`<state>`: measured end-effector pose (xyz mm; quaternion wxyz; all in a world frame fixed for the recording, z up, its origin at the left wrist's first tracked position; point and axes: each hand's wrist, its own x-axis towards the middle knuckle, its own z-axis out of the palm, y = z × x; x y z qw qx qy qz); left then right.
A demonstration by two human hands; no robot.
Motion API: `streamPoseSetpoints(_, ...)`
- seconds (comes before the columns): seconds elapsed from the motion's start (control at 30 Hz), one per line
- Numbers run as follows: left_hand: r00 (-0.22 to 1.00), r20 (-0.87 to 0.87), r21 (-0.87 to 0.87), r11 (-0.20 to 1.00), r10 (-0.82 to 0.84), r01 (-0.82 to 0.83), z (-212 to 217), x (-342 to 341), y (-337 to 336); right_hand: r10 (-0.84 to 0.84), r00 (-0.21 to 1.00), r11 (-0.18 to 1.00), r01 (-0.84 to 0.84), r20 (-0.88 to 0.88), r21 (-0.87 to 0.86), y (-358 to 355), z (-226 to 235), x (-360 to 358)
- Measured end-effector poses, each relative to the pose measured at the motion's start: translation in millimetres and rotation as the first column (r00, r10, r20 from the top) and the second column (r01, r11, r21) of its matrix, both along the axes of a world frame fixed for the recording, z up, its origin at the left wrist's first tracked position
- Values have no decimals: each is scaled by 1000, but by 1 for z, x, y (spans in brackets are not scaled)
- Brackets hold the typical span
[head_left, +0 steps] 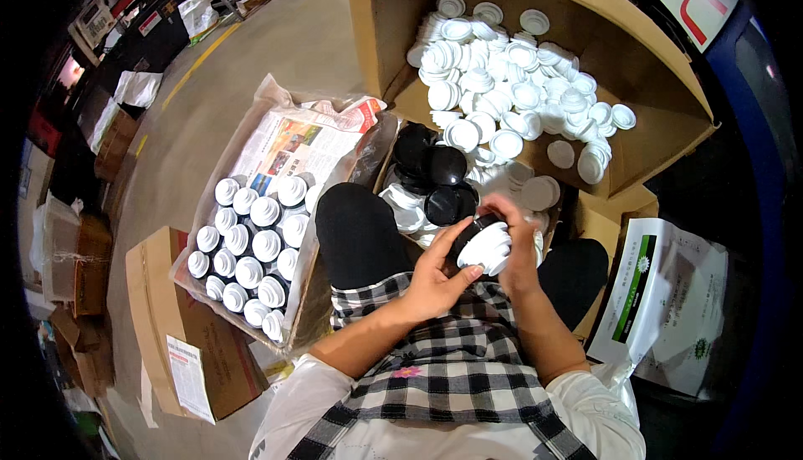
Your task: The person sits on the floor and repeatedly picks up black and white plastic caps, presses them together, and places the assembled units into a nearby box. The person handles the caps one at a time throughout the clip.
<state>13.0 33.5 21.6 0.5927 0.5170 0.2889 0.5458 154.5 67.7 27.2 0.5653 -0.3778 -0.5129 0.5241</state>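
Above my lap, both hands hold a stack of white stepped plastic lids [485, 251] with a black round lid at its upper left end. My left hand [437, 280] grips the stack from the left, thumb along its lower side. My right hand [520, 247] wraps its right side; its fingers are partly blurred. Just beyond my hands, several glossy black round lids [445, 166] lie over white ones in a low box between my knees. To the left, an open box lined with newspaper [280, 142] holds rows of white stepped lids [266, 245] with dark rims beneath.
A large open cardboard box [652, 67] with a heap of loose white lids [519, 84] stands ahead to the right. A closed brown carton [184, 326] sits at the left, and a white printed carton [661, 301] at the right. Concrete floor [293, 50] stretches away at the upper left.
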Motion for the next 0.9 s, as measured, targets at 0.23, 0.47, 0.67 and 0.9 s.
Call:
streamPoseSetpoints(0.23,934,-181,131,949,308,-287,-29,17,-6,-207,976,968,215,72,-128,7,-34,-11)
streamPoseSetpoints(0.47,944,-232,92,972,233,-217,-31,-11,8,-97,995,979,100,28,-175,17,-48,-21)
streamPoseSetpoints(0.67,426,-119,267,442,897,-856,-49,-197,113,-90,993,945,59,-82,-323,26,-54,15)
streamPoseSetpoints(0.9,7,-715,310,326,699,-893,-137,-383,173,-213,973,813,226,88,-537,-1,-96,47)
